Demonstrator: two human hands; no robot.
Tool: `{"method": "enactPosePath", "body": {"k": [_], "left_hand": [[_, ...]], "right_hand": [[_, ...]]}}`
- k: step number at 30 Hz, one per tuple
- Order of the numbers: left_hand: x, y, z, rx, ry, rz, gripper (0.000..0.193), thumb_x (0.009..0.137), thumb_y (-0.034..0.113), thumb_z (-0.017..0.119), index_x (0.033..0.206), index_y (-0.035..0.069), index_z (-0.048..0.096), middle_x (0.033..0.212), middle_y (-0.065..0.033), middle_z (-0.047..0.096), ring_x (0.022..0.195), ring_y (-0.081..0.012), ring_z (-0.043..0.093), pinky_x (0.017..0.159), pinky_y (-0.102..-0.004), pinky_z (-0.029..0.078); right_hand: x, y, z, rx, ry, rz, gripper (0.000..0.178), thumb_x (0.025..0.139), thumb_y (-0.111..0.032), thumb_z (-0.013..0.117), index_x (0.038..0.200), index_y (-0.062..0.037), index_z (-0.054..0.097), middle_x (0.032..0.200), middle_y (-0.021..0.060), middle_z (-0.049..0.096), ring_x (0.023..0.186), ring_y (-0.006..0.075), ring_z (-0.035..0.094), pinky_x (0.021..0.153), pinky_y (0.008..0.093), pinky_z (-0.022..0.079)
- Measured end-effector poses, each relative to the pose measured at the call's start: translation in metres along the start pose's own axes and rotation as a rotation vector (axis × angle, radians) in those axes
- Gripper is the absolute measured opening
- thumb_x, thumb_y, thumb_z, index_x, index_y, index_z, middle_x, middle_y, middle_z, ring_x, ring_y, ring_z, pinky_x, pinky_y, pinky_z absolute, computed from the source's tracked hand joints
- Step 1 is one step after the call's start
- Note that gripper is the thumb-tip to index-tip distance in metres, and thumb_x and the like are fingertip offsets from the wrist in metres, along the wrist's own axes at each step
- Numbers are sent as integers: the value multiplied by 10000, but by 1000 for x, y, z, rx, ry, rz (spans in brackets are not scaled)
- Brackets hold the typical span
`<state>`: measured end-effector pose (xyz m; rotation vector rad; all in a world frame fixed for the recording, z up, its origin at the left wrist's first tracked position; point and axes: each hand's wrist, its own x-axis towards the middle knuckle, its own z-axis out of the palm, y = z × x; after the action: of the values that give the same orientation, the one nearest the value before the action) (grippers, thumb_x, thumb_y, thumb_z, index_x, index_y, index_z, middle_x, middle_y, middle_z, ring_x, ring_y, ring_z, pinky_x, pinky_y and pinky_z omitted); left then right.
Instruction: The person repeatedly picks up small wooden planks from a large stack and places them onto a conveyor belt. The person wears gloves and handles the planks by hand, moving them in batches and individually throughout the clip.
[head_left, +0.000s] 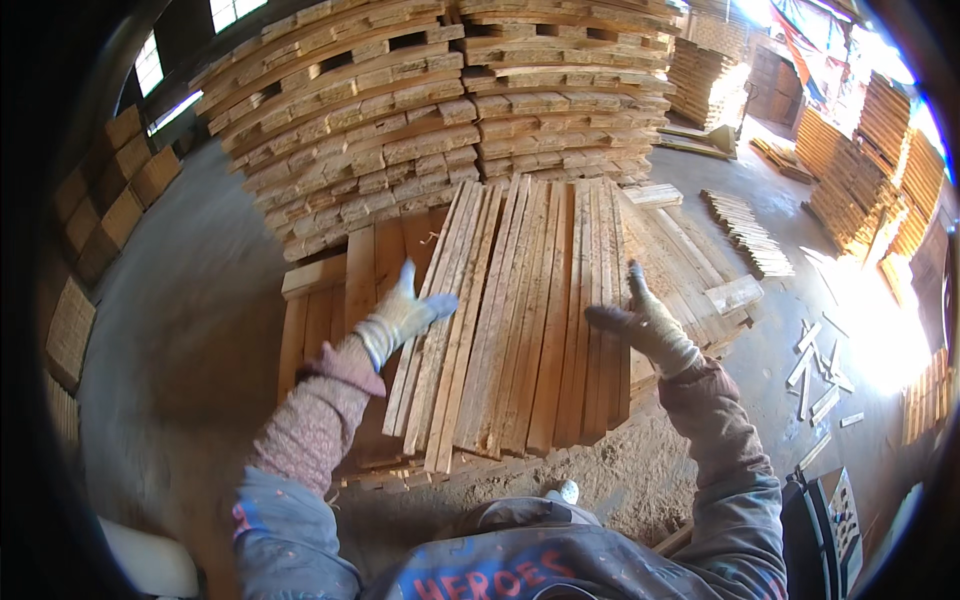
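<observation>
A row of long, narrow wooden slats lies side by side in front of me, their near ends uneven. Beneath them are wider boards, partly covered. My left hand, in a pale glove with grey fingers, is at the left edge of the row, thumb and fingers spread, with the thumb over the outer slats. At the opposite edge my right hand, gloved alike, has its thumb pointing inward and its fingers pointing away. Neither hand is closed around a slat; whether they touch the wood I cannot tell.
Tall stacks of wooden panels rise just behind the slats. More board stacks stand at the far right, with scattered offcuts on the floor. Sawdust lies near my feet. Wooden blocks are piled at the left.
</observation>
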<state>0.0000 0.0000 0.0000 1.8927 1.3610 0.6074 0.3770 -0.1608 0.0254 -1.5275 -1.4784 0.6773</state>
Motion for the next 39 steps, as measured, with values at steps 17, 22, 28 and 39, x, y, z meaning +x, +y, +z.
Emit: {"method": "enactPosePath", "body": {"k": [17, 22, 28, 39], "left_hand": [[2, -97, -35, 117, 426, -366, 856, 954, 458, 686, 1569, -12, 319, 1489, -223, 508, 1348, -329, 509, 1109, -420, 413], [-46, -87, -66, -267, 429, -259, 528, 959, 395, 702, 1328, 22, 640, 1218, -74, 683, 1116, -187, 604, 1035, -343, 451], [-55, -53, -49, -430, 267, -236, 551, 1041, 378, 584, 1413, -29, 576, 1418, -103, 607, 1303, -207, 548, 1147, -325, 386], [-55, -102, -57, -476, 255, -129, 665, 924, 242, 730, 1486, 10, 459, 1117, -57, 661, 995, -152, 619, 933, -294, 515]], "right_hand": [[134, 164, -174, -458, 108, 290, 569, 951, -525, 674, 1110, 18, 728, 1046, 208, 749, 990, 295, 702, 881, 427, 531], [139, 137, -186, 72, 35, 342, 365, 980, -387, 699, 1066, -37, 758, 954, 29, 738, 843, 132, 645, 767, 336, 527], [123, 135, -142, 326, -310, 288, 520, 937, -337, 737, 1334, -27, 608, 1152, 31, 682, 987, 146, 647, 855, 308, 537], [91, 86, -128, 422, -54, 263, 795, 882, -89, 784, 1549, 6, 362, 1077, 88, 704, 942, 173, 671, 807, 313, 561]]}}
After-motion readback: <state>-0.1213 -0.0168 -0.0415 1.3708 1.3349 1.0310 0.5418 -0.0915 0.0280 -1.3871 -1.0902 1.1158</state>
